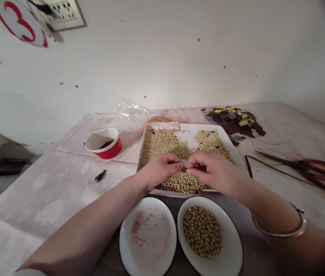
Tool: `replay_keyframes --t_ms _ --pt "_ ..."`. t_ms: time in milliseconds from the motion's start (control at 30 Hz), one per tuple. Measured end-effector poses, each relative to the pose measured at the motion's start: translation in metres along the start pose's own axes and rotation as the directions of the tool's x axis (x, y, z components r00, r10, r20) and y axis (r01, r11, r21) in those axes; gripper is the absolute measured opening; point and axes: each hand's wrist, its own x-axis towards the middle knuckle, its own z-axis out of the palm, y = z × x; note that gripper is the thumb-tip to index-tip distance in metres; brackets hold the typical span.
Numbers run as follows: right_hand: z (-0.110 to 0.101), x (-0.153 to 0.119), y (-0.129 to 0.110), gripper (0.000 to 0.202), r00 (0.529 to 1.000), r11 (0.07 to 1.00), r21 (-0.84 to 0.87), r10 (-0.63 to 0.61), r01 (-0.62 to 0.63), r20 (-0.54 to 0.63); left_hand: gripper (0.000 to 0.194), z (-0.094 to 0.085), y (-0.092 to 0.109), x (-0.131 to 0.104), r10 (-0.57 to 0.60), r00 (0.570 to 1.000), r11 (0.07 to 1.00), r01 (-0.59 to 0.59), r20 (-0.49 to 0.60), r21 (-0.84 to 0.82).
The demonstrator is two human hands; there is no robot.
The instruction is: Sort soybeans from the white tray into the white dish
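Observation:
A shallow white tray (235, 151) holds many small pale beads (162, 143), with a few dark bits among them. Over its near part, my left hand (164, 168) and my right hand (211, 168) meet almost fingertip to fingertip. Both hands are pinched, and a small dark red piece (184, 170) shows between their fingertips; its shape is hard to make out. In front of the tray stand two white dishes. The left dish (156, 255) has pinkish residue on it, and the right dish (231, 249) contains larger greenish-brown beads (202, 232).
A red and white paper tub (109, 151) with dark red contents stands at the left. Small dark scraps (101, 176) lie near it. Behind the tray are orange fibres (159, 120) and clear plastic (130, 109). Coloured scraps (237, 120) and large scissors (306, 165) are at the right.

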Motion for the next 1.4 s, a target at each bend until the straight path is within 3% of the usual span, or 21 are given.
replay_keyframes --t_ms 267,767,967,1067,1167,1267,1333,1400 --pt "0.011 0.001 -0.004 0.010 0.989 0.992 -0.124 -0.040 0.022 -0.140 0.028 -0.001 -0.001 0.001 0.001 1.000 0.999 0.000 0.005 -0.049" --pt "0.012 -0.001 -0.005 0.008 0.987 0.965 -0.248 -0.119 0.090 -0.104 0.029 0.000 0.001 0.000 -0.018 1.000 0.998 0.017 -0.010 -0.064" --pt "0.008 0.001 0.001 0.008 0.986 0.966 -0.244 -0.114 0.081 -0.122 0.027 0.000 0.002 0.000 -0.013 1.000 0.999 0.012 -0.016 -0.039" --pt "-0.004 -0.002 -0.001 0.008 0.987 0.992 -0.125 -0.048 0.029 -0.152 0.027 -0.001 0.001 0.000 -0.009 1.000 1.000 0.009 0.001 -0.018" --pt "-0.017 -0.011 -0.012 0.008 0.999 0.995 0.097 -0.022 0.019 0.027 0.026 -0.001 0.002 0.001 -0.001 1.000 1.000 0.001 0.003 0.012" --pt "-0.023 -0.019 -0.021 0.007 0.949 0.977 0.197 -0.133 0.077 0.286 0.025 -0.001 0.004 0.001 -0.013 1.000 0.999 0.014 -0.006 0.040" --pt "-0.023 -0.018 -0.017 0.008 0.945 0.982 0.168 -0.137 0.089 0.297 0.025 0.000 0.005 0.000 -0.022 1.000 0.999 0.022 -0.010 0.046" --pt "-0.020 -0.013 -0.004 0.011 0.982 0.997 0.071 -0.055 0.043 0.179 0.026 0.000 0.005 0.000 -0.028 1.000 0.999 0.028 -0.011 0.030"
